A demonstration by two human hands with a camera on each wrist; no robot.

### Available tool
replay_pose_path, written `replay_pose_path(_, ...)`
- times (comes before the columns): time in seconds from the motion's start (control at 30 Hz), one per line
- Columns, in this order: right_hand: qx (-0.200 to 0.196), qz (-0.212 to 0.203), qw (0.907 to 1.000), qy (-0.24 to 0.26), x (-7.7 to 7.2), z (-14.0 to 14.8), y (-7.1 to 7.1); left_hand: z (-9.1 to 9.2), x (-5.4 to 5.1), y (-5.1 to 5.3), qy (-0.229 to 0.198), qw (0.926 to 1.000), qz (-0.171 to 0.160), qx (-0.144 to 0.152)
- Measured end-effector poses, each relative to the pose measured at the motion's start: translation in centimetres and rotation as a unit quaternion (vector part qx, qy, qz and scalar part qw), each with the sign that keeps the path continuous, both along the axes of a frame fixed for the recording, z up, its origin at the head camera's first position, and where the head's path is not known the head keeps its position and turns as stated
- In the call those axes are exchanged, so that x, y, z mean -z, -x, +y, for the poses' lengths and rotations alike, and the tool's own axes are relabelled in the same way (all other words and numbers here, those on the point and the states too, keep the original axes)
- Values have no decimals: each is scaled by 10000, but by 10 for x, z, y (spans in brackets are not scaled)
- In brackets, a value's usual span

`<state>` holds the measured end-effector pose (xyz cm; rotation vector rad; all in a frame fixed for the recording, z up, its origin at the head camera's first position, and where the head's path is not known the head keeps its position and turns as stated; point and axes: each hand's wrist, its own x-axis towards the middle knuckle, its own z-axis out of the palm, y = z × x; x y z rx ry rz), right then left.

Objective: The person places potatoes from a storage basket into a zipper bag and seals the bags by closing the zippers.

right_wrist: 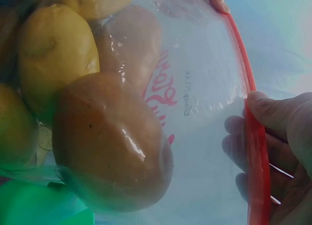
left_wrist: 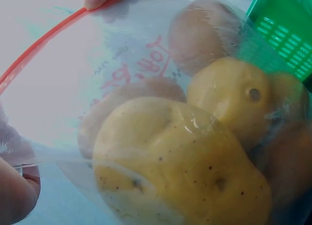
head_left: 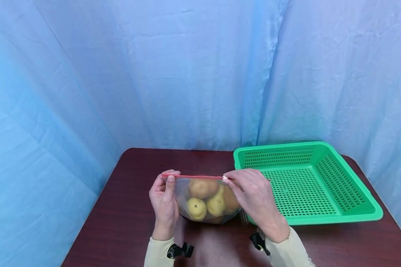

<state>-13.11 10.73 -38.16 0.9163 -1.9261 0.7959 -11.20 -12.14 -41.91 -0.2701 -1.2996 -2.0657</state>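
Note:
A clear slider bag [head_left: 182, 187] with a red zip strip [head_left: 197, 176] stands upright on the table, filled with several yellow and brown fruits, some of them pear-shaped. At the strip's left end, my left hand [head_left: 165, 202] pinches the red edge between thumb and fingers. My right hand [head_left: 254, 191] pinches the strip farther right, by the small white slider [head_left: 225, 178]. In the right wrist view the thumb [right_wrist: 270, 110] presses the strip from the front, with fingers behind the film. A spotted yellow fruit [left_wrist: 170, 161] and a brown one [right_wrist: 109, 142] show through the plastic.
A green plastic basket [head_left: 354, 218] with slotted walls stands right of the bag, close to my right hand. Both rest on a dark red-brown table [head_left: 120, 222]. Blue curtains [head_left: 187, 74] hang behind and beside the table.

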Motion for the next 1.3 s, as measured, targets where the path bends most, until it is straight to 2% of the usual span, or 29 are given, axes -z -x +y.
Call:
replay_pose_path(0.2, -48, 91, 9999, 105, -1, 1, 0, -1, 1, 0, -8, 10000, -10, -10)
replay_pose_path(0.47, 75, -181, 9998, -72, 1, 5, -1, -1, 2, 0, -8, 10000, -7, -9)
replay_pose_path(0.8, 137, -266, 9995, -101, 1, 7, -2, -2, 2, 1, -44, 10000, 37, -6)
replay_pose_path(1.3, 216, -184, 9996, -37, 3, 11, -2, -2, 3, 1, -85, 10000, 0, 32)
